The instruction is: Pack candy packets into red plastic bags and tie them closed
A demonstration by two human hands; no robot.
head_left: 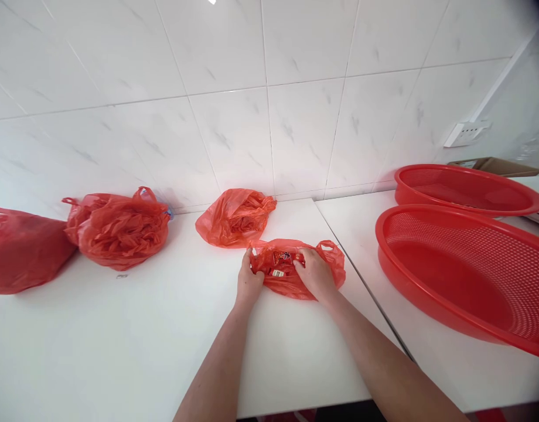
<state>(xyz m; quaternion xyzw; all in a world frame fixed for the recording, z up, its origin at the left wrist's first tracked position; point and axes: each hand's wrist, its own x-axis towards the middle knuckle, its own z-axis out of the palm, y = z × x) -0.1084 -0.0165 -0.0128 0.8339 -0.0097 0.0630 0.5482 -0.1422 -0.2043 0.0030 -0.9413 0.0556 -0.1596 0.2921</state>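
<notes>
A thin red plastic bag (291, 289) lies on the white table with its mouth spread, and small red wrapped packets (283, 258) show inside. My left hand (249, 280) grips the bag's left rim, thumb inside and fingers around the edge. Over the right side of the opening, my right hand (314, 271) reaches in with bent fingers touching the packets; its fingertips are partly hidden, so a grip cannot be made out. Just behind sits another crumpled red plastic bag (236, 220).
More red bags, one crumpled (120, 231) and one full (26, 249), stand at the left. Two red plastic baskets (449, 272) occupy the right, beyond a table seam (366, 278). A tiled wall (228, 138) with a socket (467, 133) closes off the back.
</notes>
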